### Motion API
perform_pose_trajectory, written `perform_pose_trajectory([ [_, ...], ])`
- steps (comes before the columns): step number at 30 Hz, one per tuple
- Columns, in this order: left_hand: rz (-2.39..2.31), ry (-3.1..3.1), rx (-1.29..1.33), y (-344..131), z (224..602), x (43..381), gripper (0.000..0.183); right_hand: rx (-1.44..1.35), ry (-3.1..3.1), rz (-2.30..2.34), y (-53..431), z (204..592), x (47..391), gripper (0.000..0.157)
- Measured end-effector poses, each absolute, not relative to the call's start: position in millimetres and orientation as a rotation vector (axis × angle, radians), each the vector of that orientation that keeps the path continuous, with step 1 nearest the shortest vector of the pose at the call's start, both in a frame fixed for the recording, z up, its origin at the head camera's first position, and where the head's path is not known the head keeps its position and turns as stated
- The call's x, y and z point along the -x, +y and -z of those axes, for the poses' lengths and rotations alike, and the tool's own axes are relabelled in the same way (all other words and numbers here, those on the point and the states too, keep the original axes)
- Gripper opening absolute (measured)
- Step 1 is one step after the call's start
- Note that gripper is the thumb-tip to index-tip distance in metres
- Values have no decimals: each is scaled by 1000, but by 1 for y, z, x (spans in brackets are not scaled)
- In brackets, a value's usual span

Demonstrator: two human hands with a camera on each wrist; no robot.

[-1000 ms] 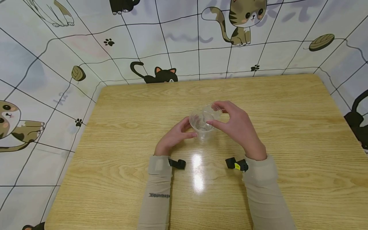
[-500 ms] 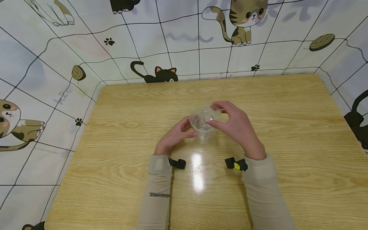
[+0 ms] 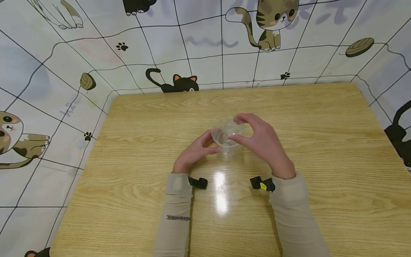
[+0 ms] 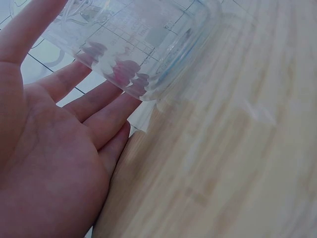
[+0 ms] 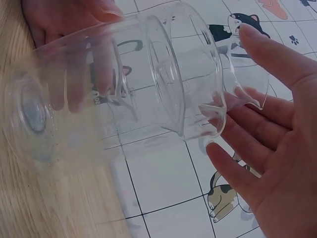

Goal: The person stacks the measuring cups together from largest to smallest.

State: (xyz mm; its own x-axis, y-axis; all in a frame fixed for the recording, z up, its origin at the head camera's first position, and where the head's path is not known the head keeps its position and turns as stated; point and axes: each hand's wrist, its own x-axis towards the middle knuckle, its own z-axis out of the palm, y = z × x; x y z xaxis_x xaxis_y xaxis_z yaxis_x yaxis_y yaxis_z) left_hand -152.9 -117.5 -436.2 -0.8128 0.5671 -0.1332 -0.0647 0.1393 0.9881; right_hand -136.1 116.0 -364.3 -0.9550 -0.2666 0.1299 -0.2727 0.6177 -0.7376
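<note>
A clear graduated beaker (image 3: 229,152) stands upright on the table in the head view. My left hand (image 3: 196,150) holds its left side, thumb at the front, fingers behind. In the left wrist view, the fingers of the left hand (image 4: 54,148) lie along the see-through wall of the beaker (image 4: 133,34). Several spouted rims show one inside another in the right wrist view. With thumb and fingers, my right hand (image 3: 264,142) holds a smaller clear beaker (image 3: 237,125) by its rim, over the mouth of the larger one. Its lower part overlaps the larger beaker.
The wood-grain table (image 3: 138,142) spreads out on all sides of the hands. A white wall covering (image 3: 205,43) with grid lines and cartoon cats rises behind the table and at both sides. Each wrist carries a small black camera (image 3: 199,183).
My right hand has shifted slightly left with the smaller beaker, bringing it further over the larger beaker's mouth. The left hand and larger beaker stay put.
</note>
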Motion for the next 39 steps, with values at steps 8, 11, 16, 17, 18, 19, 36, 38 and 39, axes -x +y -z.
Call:
perform_pose_trajectory([
  [8,-1735,1940,-492,-117,440,154,66,-474,-2834,-1276,113,366,136,62],
  [11,-1736,1955,-478,-117,447,157,66,-480,-2826,-1270,114,366,136,62],
  [16,-1710,2003,-513,-119,458,161,67,-475,-2848,-1273,114,366,136,65],
  [17,-1706,1999,-518,-119,455,160,68,-473,-2853,-1272,114,366,136,65],
  [18,-1704,1991,-520,-118,452,160,68,-470,-2858,-1275,114,366,137,66],
  [19,-1704,1985,-518,-118,449,159,68,-467,-2862,-1277,114,366,137,66],
  [36,-1730,1938,-500,-117,439,155,66,-531,-2831,-1229,112,367,137,67],
  [38,-1729,1933,-494,-117,438,155,66,-535,-2828,-1217,112,367,137,66],
  [39,-1727,1931,-491,-117,438,154,66,-536,-2828,-1212,112,368,137,66],
])
